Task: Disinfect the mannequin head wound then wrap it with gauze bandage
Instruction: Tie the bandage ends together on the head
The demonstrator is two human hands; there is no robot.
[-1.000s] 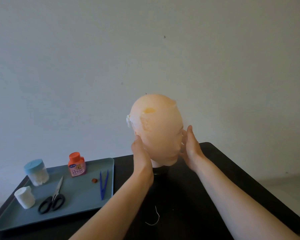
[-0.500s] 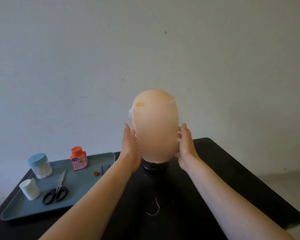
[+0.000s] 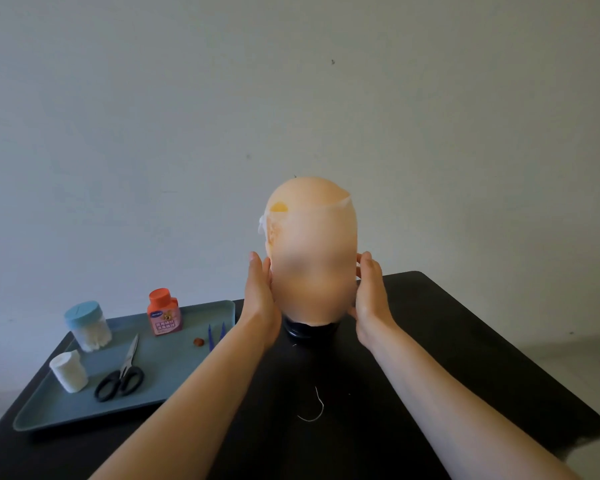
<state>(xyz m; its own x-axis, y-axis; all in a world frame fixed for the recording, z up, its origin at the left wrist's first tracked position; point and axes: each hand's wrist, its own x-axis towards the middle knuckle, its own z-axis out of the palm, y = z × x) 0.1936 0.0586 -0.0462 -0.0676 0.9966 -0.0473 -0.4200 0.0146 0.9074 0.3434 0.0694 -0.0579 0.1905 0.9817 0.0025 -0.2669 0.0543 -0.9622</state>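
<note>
The peach mannequin head (image 3: 310,244) stands upright on its black base (image 3: 309,330) on the black table. A thin gauze layer wraps it, with a white knot (image 3: 261,225) at its left side and a yellow stain (image 3: 279,206) just above the gauze edge. My left hand (image 3: 260,299) lies flat against the head's left side with straight fingers. My right hand (image 3: 369,292) presses on the right side, fingers lightly bent at the head's edge. A white gauze roll (image 3: 69,371) stands on the tray.
A teal tray (image 3: 174,375) at the left holds a cotton jar with a blue lid (image 3: 87,325), an orange-capped disinfectant bottle (image 3: 163,311), black scissors (image 3: 122,374), blue tweezers (image 3: 210,336) and a small brown cotton ball (image 3: 198,342). A white thread (image 3: 314,408) lies on the table (image 3: 465,358).
The head has been turned between my hands from a side-on view to a straight-on one. Both hands slid up to its sides. The camera view rose slightly.
</note>
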